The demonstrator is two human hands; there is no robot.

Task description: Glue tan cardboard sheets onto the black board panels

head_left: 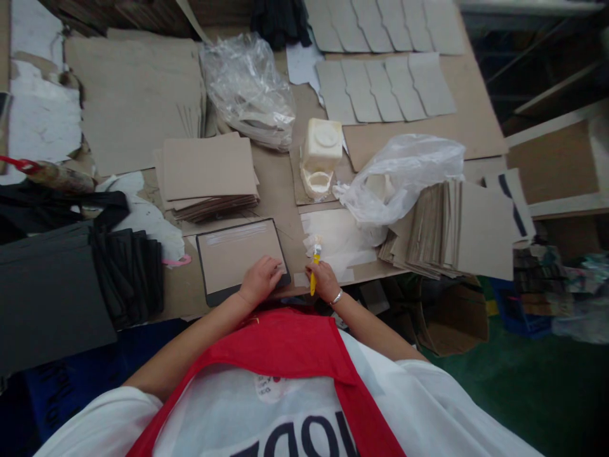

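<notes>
My left hand lies on the near right corner of a grey card panel with a black border, fingers curled and pressing down on it. My right hand is closed on a yellow-handled brush, bristles pointing away, just right of the panel. A glue-smeared sheet lies beyond the brush. A white plastic glue jug stands further back.
A stack of card pieces sits behind the panel, fanned card sheets to the right under a clear plastic bag. Black sheets pile at the left. Another plastic bag and rows of grey cards lie at the back.
</notes>
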